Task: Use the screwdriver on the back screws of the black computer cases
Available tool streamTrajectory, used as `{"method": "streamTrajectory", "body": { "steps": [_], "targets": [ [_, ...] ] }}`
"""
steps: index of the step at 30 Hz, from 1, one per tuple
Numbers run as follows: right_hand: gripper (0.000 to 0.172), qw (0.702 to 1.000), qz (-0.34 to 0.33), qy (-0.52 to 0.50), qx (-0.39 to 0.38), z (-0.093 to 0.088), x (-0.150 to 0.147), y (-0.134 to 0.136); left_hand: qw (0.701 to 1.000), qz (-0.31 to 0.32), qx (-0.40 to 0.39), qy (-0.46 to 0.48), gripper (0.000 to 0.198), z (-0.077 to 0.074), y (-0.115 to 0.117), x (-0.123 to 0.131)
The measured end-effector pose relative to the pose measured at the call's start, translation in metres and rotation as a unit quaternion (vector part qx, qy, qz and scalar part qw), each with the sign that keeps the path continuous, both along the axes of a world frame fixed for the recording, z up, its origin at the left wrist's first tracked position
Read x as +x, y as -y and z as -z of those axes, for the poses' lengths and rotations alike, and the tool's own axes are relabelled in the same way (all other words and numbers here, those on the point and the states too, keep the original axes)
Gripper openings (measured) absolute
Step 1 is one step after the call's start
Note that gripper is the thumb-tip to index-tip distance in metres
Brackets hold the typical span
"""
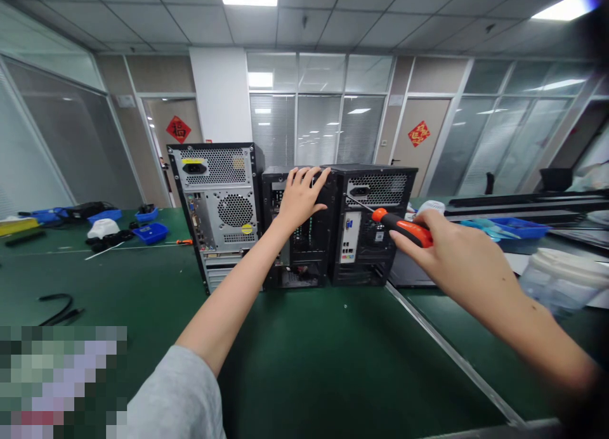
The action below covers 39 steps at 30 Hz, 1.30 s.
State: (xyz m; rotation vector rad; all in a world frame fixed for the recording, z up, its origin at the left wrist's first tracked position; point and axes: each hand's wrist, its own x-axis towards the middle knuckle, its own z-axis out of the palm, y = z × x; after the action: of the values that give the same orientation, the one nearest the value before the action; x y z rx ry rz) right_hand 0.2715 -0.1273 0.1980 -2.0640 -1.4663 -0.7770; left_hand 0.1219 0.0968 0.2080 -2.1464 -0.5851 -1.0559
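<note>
Three computer towers stand side by side on the green table (304,363), their backs toward me. My left hand (301,195) rests on the top rear edge of the middle black tower (299,261), fingers curled over it. My right hand (440,248) is closed round an orange-handled screwdriver (402,227). Its metal tip points at the upper rear panel of the right black tower (368,236). The left tower (221,210) has a grey back panel with round fan grilles.
Blue trays (150,233), a white object and black cables lie at the far left of the table. A translucent plastic container (561,280) sits at the right, with blue trays behind it. A metal strip (451,356) runs diagonally across the table. Glass partitions stand behind.
</note>
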Motion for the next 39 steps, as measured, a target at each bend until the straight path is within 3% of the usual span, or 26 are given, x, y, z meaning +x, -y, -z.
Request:
{"method": "streamTrajectory", "body": {
  "steps": [14,26,39],
  "targets": [
    [0.037,0.999,0.035,0.002,-0.029,0.0018,0.0049,-0.0045,1.0,0.012,-0.006,0.005,0.088,0.0001,0.0011,-0.0001],
    [0.038,0.992,-0.016,-0.098,-0.075,0.0011,0.0048,-0.0038,1.0,-0.012,-0.023,-0.011,0.081,-0.0013,0.0035,-0.0005],
    [0.043,0.976,-0.073,-0.197,-0.056,0.0018,0.0071,-0.0057,1.0,0.003,-0.009,0.003,0.083,0.0,0.0021,-0.0004]
  ]
}}
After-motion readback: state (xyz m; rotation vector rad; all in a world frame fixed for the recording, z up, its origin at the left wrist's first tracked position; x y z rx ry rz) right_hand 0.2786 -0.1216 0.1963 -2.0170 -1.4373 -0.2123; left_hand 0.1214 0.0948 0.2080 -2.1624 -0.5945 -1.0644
